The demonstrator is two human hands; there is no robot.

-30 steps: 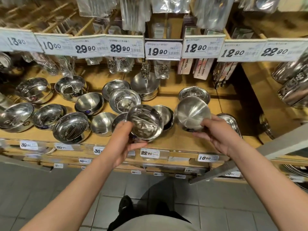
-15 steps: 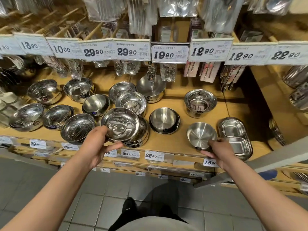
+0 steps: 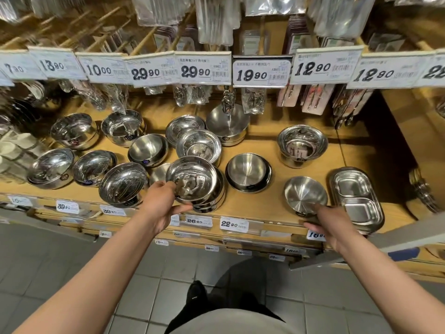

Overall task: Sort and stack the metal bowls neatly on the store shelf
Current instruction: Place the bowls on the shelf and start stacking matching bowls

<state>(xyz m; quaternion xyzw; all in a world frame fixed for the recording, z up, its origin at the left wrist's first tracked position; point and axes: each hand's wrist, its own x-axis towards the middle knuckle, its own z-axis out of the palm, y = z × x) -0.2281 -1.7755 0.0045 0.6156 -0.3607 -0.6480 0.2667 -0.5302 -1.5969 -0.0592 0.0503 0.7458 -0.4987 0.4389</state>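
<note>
The left hand [image 3: 166, 203] pinched a shiny bowl [image 3: 192, 180] onto its stack — the right hand [image 3: 330, 222] gripped a brushed bowl [image 3: 304, 195], steadying it.

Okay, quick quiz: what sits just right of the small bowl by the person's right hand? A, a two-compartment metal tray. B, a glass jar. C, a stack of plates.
A: a two-compartment metal tray lies on the shelf beside the small bowl at the right hand.
</note>
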